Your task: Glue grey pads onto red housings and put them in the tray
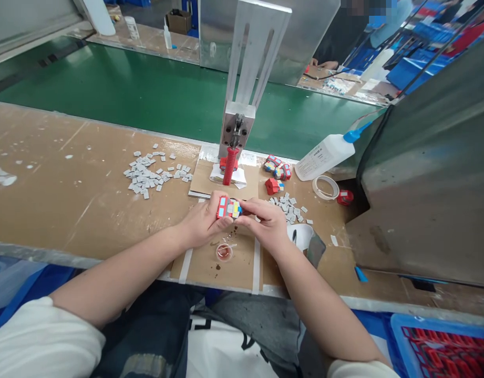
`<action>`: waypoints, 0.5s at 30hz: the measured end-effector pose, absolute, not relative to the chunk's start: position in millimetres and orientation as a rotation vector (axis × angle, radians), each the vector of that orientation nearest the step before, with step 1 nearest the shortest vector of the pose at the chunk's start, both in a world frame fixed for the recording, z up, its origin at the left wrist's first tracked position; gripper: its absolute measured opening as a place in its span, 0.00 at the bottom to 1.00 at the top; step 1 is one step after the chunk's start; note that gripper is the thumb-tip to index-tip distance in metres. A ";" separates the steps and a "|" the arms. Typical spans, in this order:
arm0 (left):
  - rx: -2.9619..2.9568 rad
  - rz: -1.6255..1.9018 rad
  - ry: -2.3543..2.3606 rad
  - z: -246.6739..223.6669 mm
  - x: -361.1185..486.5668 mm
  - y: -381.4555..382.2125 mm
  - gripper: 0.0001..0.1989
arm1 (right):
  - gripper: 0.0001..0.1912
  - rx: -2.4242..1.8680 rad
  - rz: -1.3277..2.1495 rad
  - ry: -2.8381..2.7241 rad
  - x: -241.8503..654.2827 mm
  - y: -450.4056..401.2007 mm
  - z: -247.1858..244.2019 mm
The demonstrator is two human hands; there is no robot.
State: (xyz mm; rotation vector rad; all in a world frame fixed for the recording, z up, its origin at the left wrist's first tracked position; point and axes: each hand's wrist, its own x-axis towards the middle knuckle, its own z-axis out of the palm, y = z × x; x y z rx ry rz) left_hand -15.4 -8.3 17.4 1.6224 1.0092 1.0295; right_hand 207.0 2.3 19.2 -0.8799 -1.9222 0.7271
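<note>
A small red toy vehicle (228,208) with blue, yellow and grey parts is held between my two hands above the cardboard mat. My left hand (204,220) grips its red end, thumb below and fingers above. At the blue and yellow end, the fingertips of my right hand (267,223) close on the toy. Just beneath the hands stands a small clear cup (224,252) of reddish-brown liquid. Behind them rises a metal toggle press with a red handle (230,167); a red piece sits under it on folded white paper.
Small grey tiles (145,173) lie scattered left of the press, and more tiles (291,209) to the right. Several red toys (274,185), a white bottle (324,157) and a tape roll (326,187) are at right. A green conveyor belt (147,86) runs behind; a blue crate (397,336) holds red parts.
</note>
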 end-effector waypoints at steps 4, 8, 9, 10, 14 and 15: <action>1.472 1.042 0.980 19.0 -9.6 -10.0 0.25 | 0.21 -0.891 0.648 -1.964 202.5 0.9 16.2; 1.293 1.140 0.962 30.3 -0.2 -6.6 0.30 | 0.24 -0.836 0.539 -2.122 206.0 3.5 23.1; 1.258 1.167 0.987 32.9 1.2 -5.1 0.29 | 0.25 -0.860 0.513 -2.136 210.8 7.2 25.0; 1.228 1.187 1.013 34.9 1.8 -3.5 0.26 | 0.25 -0.935 0.470 -2.110 217.4 12.4 26.0; 1.082 1.204 1.031 34.2 -1.3 1.2 0.21 | 0.29 -1.621 0.139 -1.771 251.6 42.3 18.5; 1.033 1.178 1.011 32.6 -2.5 1.5 0.21 | 0.32 -1.796 0.093 -1.725 258.3 49.2 14.9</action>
